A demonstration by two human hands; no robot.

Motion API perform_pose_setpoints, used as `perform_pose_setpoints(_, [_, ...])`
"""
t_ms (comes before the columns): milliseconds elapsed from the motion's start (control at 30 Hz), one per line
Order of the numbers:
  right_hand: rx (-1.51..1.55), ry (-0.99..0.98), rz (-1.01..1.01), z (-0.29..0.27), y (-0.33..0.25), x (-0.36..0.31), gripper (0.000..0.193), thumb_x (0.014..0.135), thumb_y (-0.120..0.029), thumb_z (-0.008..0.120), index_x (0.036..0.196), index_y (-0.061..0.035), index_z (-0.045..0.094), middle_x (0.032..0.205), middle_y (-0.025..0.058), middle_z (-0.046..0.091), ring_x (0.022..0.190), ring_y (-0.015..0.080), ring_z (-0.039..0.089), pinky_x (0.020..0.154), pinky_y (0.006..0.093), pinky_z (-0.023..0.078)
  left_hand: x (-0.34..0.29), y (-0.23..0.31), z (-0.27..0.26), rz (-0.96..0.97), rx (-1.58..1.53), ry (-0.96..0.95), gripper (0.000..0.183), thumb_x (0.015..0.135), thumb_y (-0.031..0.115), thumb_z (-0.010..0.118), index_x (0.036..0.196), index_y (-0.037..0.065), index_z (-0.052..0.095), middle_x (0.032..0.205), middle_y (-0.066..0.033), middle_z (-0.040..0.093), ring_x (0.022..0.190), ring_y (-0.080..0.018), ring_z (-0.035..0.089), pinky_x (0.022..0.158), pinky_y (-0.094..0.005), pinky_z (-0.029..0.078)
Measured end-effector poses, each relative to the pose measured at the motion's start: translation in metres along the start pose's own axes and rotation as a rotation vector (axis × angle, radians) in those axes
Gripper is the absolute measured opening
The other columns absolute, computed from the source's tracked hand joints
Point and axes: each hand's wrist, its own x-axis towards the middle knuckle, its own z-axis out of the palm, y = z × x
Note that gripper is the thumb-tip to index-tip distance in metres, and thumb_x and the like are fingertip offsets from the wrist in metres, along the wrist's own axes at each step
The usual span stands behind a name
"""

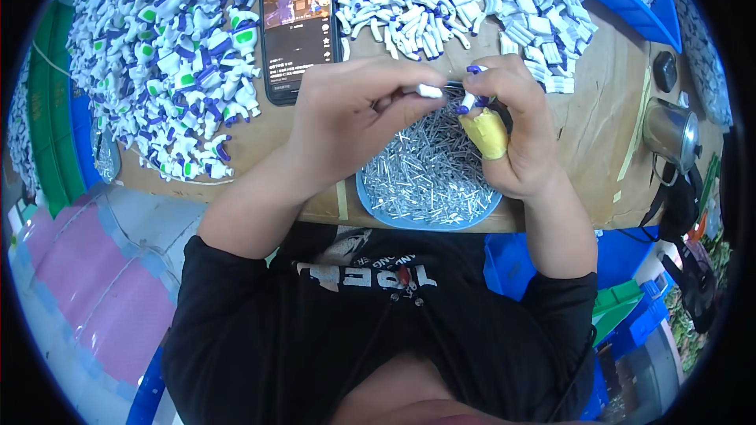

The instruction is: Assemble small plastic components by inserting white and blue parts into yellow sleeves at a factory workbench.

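Grip of the left hand point(339, 114) is closed on a small white piece point(428, 91), pinched between the thumb and the fingers so that its pale end looks out toward the other hand. Grip of the right hand point(524, 130) is also closed, and it grasps a small white-and-purple piece point(469, 101) (one digit of this hand wears a yellow wrap point(485, 134)). Both pieces are near each other, with a narrow gap between them; they are held above the far part of a blue tray point(441, 227), which is filled with thin metal pins point(429, 177). Beyond the left hand, a phone point(299, 51) with its screen lit lies on the brown surface point(587, 138). To the left of the phone spreads a large heap of white-and-purple figures point(165, 63), some with green patches. To its right lie curved white pieces with purple ends point(409, 4), and next to them blocky white pieces point(547, 24). At the far right, a blue bin point(669, 24), a black object point(665, 71) and a metal cup point(665, 134) are placed.
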Motion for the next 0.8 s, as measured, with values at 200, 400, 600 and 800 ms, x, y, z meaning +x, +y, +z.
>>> perform_pose_setpoints(200, [0.023,-0.145,-0.010,-0.009,-0.004,0.000,0.038,0.076,0.006,0.055,0.112,-0.0039,0.047,0.099,0.0173,0.054,0.084,0.0234,0.054,0.068,0.0294,0.044,0.006,0.006,0.003,0.195,0.186,0.055,0.029,0.076,0.002,0.071,0.105,0.003,0.068,0.078,-0.0069,0.062,0.058,-0.0088,0.051,0.052,-0.0212,0.037])
perform_pose_setpoints(400, [-0.031,-0.087,0.024,-0.002,-0.004,0.000,0.039,0.068,-0.005,0.066,0.105,-0.0120,0.057,0.086,0.0048,0.059,0.074,0.0260,0.055,0.066,0.0375,0.036,0.006,0.002,0.001,0.238,0.184,0.051,0.036,0.071,-0.004,0.068,0.104,0.010,0.069,0.069,-0.0042,0.057,0.058,-0.0155,0.053,0.050,-0.0263,0.040])
perform_pose_setpoints(600, [-0.083,-0.101,-0.044,-0.003,-0.002,0.000,0.039,0.067,-0.004,0.068,0.103,-0.0125,0.056,0.086,0.0017,0.060,0.072,0.0240,0.051,0.064,0.0372,0.033,0.008,0.000,0.002,0.284,0.213,0.045,0.035,0.072,-0.006,0.068,0.105,0.002,0.069,0.074,-0.0048,0.058,0.063,-0.0124,0.052,0.054,-0.0234,0.039])
perform_pose_setpoints(800, [-0.112,-0.218,-0.074,-0.009,-0.003,-0.001,0.043,0.070,-0.003,0.068,0.109,-0.0070,0.048,0.098,0.0153,0.058,0.080,0.0245,0.052,0.069,0.0350,0.041,0.007,-0.005,0.004,0.327,0.204,0.061,0.040,0.069,-0.010,0.068,0.107,0.003,0.069,0.077,-0.0047,0.057,0.064,-0.0125,0.052,0.056,-0.0234,0.039])
